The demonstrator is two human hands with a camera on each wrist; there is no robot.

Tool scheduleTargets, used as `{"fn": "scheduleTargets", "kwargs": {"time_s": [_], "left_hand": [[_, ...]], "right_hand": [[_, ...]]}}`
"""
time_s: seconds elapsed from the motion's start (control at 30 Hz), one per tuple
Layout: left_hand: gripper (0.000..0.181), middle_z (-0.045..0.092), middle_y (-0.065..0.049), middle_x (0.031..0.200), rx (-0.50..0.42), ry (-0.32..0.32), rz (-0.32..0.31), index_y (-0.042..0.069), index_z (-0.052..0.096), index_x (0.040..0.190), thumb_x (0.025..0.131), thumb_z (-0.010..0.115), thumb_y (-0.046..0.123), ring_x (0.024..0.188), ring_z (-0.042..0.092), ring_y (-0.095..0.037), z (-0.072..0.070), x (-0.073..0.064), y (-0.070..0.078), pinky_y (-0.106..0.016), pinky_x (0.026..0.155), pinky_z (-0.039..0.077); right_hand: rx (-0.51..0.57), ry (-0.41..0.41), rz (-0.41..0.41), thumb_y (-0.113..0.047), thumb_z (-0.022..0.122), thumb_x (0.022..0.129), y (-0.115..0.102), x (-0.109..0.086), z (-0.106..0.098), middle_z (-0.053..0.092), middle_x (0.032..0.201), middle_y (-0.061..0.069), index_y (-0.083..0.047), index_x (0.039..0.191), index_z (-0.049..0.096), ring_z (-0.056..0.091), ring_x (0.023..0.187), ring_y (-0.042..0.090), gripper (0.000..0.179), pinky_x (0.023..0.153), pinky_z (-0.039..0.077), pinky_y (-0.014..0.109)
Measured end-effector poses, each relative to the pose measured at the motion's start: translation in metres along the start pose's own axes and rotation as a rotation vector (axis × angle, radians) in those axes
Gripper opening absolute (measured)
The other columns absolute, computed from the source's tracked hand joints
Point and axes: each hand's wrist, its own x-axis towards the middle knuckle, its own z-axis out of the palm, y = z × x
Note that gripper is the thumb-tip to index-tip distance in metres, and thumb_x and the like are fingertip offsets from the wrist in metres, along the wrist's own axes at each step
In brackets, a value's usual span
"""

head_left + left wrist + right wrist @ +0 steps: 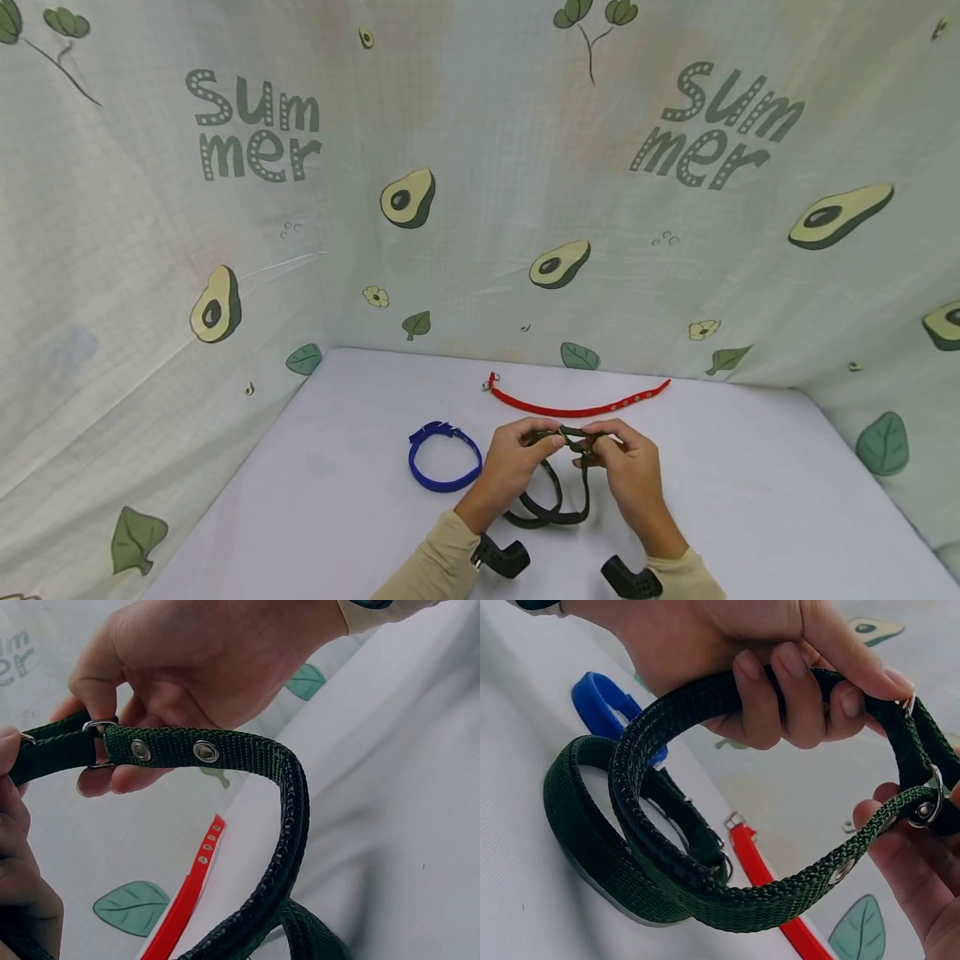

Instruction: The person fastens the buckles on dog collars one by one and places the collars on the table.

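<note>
Both hands work on a dark green webbing dog collar (587, 492), raised above the table with its loop hanging down. My left hand (513, 462) pinches it close to a metal ring, beside a strap stretch with metal eyelets (206, 751). My right hand (633, 475) faces it from the other side. In the right wrist view its fingers (799, 690) curl round the band, and the thumb lies at the metal buckle (907, 703). The strap passes through a metal ring (939, 796). Under the raised loop, a second dark green collar (562, 802) lies coiled on the table.
A blue collar (444, 486), fastened in a ring, lies left of the hands. Behind them a red collar (558, 412) lies stretched out, eyelets toward the right. The white table (750, 483) meets a printed cloth (480, 308) at the back and sides.
</note>
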Motion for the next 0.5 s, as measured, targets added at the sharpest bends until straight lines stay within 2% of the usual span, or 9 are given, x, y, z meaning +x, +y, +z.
{"fn": "scheduleTargets", "kwargs": {"time_s": [0.2,0.43,0.5], "left_hand": [[0.027,0.070,0.002,0.113,-0.016,0.014,-0.009,0.016,0.073,0.116,0.094,0.072,0.030,0.105,0.063,-0.016,-0.0022,-0.0019,-0.0010,-0.033,0.093,0.051],[0.027,0.069,0.002,0.114,-0.027,0.021,-0.012,0.015,0.073,0.117,0.094,0.073,0.030,0.105,0.063,-0.017,-0.0029,-0.0002,-0.0009,-0.033,0.092,0.051],[0.027,0.069,0.000,0.113,-0.041,0.022,-0.008,0.014,0.073,0.117,0.094,0.073,0.027,0.103,0.063,-0.017,-0.0025,0.0011,-0.0014,-0.031,0.088,0.052]], "right_hand": [[0.018,0.000,0.045,0.013,0.045,0.094,-0.0001,-0.0017,0.0035,0.067,0.091,0.029,0.008,0.097,0.069,0.070,0.073,0.042,0.024,0.064,0.060,0.043],[0.004,0.001,0.022,0.013,0.047,0.095,-0.0003,-0.0017,0.0044,0.067,0.092,0.020,0.007,0.101,0.071,0.070,0.072,0.043,0.025,0.064,0.060,0.042],[0.000,-0.002,0.012,0.013,0.048,0.095,0.0001,-0.0019,0.0040,0.065,0.093,0.018,0.006,0.103,0.071,0.071,0.074,0.039,0.026,0.064,0.060,0.042]]}}
